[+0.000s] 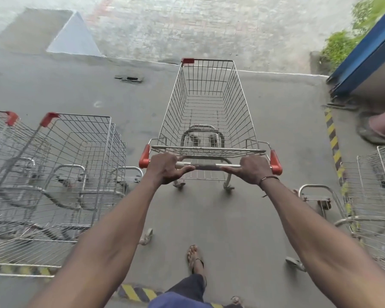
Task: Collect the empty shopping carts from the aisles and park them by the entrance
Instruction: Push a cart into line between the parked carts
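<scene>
Outdoors — grey concrete floor (209, 218), both hands' grip on cart handle (206, 166).

I see an empty wire cart (206, 112) with red corner caps upright on the grey concrete ahead of me, nose pointing away. To my left stand more empty carts (53, 174), nested together. At my right edge, further carts (373, 192) stand, cut off by the frame.

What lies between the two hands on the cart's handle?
In the head view, only a bare stretch of the handle bar lies between the left hand and the right hand; nothing hangs on it.
</scene>
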Demonstrator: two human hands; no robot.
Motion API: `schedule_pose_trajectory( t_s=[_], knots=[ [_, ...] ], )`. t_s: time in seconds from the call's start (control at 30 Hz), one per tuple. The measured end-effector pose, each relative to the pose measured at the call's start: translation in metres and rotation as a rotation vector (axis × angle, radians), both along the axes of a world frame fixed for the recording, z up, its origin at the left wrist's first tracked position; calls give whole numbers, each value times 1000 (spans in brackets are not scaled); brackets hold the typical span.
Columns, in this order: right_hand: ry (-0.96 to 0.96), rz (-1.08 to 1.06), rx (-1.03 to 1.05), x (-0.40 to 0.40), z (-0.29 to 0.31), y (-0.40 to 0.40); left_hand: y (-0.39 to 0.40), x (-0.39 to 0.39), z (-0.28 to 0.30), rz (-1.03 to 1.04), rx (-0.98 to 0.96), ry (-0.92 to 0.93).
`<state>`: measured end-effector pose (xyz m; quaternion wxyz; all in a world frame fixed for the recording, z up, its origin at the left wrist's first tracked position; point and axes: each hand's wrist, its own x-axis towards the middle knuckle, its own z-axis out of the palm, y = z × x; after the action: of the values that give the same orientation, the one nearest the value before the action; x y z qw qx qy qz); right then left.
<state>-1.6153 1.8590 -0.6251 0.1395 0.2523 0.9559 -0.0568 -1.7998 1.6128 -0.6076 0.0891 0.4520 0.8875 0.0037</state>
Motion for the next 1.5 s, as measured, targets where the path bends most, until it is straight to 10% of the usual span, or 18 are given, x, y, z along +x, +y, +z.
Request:
schedule_pose_trajectory(
  t_s=[1.5],
  knots=[
    [-46, -11, 47, 205, -24, -284, -303, 191, -36, -26, -23, -7]
  ],
)
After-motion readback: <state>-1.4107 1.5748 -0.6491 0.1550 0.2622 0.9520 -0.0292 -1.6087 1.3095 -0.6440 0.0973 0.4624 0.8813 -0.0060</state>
